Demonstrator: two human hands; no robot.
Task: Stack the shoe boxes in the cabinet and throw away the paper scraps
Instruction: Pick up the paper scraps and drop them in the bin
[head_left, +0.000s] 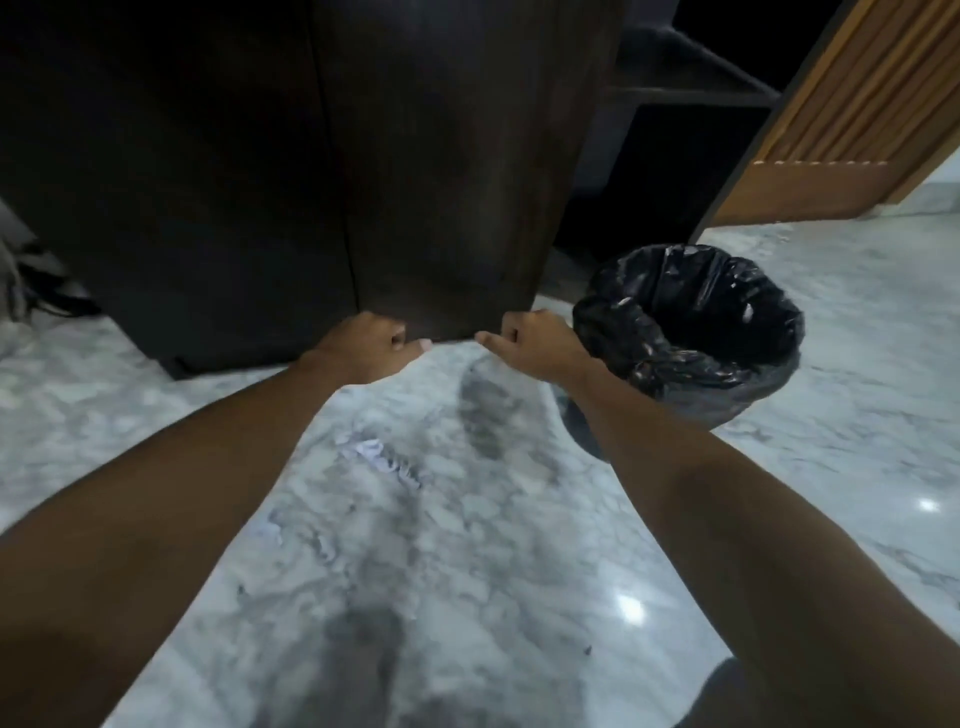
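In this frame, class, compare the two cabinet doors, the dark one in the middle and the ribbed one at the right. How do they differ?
The dark door is smooth, nearly black wood; the ribbed door is light brown with grooves. The left hand and right hand are at the dark door's bottom edge; nothing touches the ribbed door. The dark door hangs left of the black-lined bin, the ribbed door behind it to the right. Both reach nearly to the marble floor.
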